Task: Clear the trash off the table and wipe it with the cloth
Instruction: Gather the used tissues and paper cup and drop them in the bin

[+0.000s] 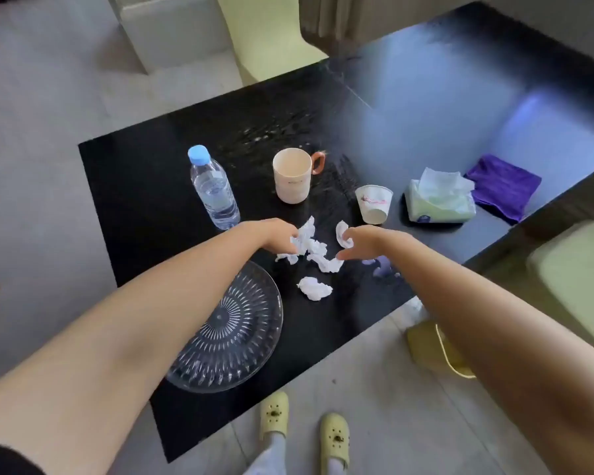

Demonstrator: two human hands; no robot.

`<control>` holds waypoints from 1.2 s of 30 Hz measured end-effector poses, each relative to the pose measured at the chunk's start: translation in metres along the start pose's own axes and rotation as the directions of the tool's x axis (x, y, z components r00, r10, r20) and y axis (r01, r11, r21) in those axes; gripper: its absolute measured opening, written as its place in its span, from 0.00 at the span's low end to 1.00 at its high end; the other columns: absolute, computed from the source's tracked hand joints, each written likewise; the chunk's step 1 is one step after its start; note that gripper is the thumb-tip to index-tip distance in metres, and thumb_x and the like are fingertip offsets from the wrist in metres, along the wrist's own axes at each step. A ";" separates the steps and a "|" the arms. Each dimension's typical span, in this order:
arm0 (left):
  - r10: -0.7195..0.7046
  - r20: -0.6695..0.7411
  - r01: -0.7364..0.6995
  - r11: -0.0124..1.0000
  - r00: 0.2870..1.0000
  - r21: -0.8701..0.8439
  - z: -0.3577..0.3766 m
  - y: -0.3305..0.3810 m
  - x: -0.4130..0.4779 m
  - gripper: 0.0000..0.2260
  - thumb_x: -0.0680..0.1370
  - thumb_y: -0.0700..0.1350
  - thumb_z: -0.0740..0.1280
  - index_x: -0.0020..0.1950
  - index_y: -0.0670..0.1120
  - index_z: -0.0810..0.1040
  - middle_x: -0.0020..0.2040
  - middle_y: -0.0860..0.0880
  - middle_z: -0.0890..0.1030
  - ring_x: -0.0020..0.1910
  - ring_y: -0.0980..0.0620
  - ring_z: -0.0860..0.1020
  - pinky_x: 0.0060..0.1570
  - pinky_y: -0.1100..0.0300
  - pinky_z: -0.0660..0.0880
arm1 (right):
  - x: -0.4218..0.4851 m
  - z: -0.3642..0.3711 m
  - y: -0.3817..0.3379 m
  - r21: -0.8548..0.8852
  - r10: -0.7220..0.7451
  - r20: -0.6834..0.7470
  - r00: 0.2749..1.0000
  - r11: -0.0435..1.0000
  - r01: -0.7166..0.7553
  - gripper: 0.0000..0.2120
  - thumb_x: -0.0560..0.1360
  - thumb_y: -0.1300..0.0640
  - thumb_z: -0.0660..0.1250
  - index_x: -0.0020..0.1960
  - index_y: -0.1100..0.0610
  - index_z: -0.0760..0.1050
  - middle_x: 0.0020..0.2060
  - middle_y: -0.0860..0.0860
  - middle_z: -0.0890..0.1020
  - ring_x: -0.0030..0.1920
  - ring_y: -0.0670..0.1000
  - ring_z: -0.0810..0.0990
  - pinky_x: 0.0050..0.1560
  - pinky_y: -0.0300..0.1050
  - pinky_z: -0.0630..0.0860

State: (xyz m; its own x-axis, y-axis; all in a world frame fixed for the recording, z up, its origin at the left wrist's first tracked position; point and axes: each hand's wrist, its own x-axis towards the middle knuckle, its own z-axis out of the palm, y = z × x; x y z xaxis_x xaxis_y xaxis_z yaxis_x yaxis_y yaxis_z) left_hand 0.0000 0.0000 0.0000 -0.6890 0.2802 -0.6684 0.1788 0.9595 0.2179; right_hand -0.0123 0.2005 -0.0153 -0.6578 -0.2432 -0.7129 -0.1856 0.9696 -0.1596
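Observation:
Several crumpled white tissues lie on the black table [144,186], just in front of me. My left hand [276,236] grips one crumpled tissue [304,236] at the left of the pile. My right hand [364,241] pinches another tissue [342,231] at the right of it. More tissue [328,262] lies between the hands, and a separate ball of tissue [314,287] sits nearer to me. A paper cup [374,204] stands beyond my right hand. The purple cloth [503,186] lies folded at the far right of the table.
A water bottle [213,190] and a beige mug [294,174] stand behind the tissues. A tissue pack [439,204] lies beside the cloth. A glass plate [230,334] sits under my left forearm. A yellow bin [432,347] stands on the floor, right of the table edge.

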 end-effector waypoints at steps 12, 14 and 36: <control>-0.081 -0.308 0.004 0.970 0.948 -0.244 0.063 -0.001 0.052 0.30 0.73 0.42 0.69 0.73 0.47 0.62 0.63 0.41 0.69 0.63 0.40 0.68 0.58 0.47 0.72 | 0.036 0.063 -0.016 0.098 0.045 -0.399 0.916 0.995 -0.006 0.32 0.70 0.47 0.70 0.68 0.59 0.64 0.66 0.60 0.68 0.64 0.60 0.66 0.58 0.53 0.70; -0.077 -0.337 -0.029 0.955 0.938 -0.297 0.067 -0.004 0.057 0.30 0.73 0.41 0.68 0.73 0.48 0.62 0.62 0.42 0.69 0.62 0.42 0.69 0.57 0.50 0.72 | 0.039 0.069 -0.015 0.141 0.054 -0.442 0.896 0.990 0.010 0.30 0.71 0.50 0.70 0.68 0.60 0.64 0.65 0.60 0.68 0.63 0.60 0.66 0.58 0.52 0.71; -0.156 -0.422 -0.164 0.761 0.893 -0.628 0.063 -0.017 0.037 0.10 0.72 0.38 0.67 0.52 0.45 0.81 0.45 0.53 0.79 0.41 0.53 0.78 0.46 0.63 0.74 | -0.005 0.092 -0.040 0.358 -0.099 -0.415 0.904 0.896 0.262 0.12 0.73 0.58 0.65 0.56 0.58 0.74 0.49 0.52 0.75 0.50 0.52 0.73 0.49 0.44 0.72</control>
State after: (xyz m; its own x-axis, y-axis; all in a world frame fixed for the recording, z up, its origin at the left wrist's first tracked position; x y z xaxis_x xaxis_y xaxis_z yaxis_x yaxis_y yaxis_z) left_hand 0.0153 -0.0039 -0.0734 -0.9395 0.0880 -0.3311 -0.1923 0.6645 0.7221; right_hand 0.0653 0.1653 -0.0682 -0.8796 -0.3273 -0.3453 -0.0776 0.8148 -0.5745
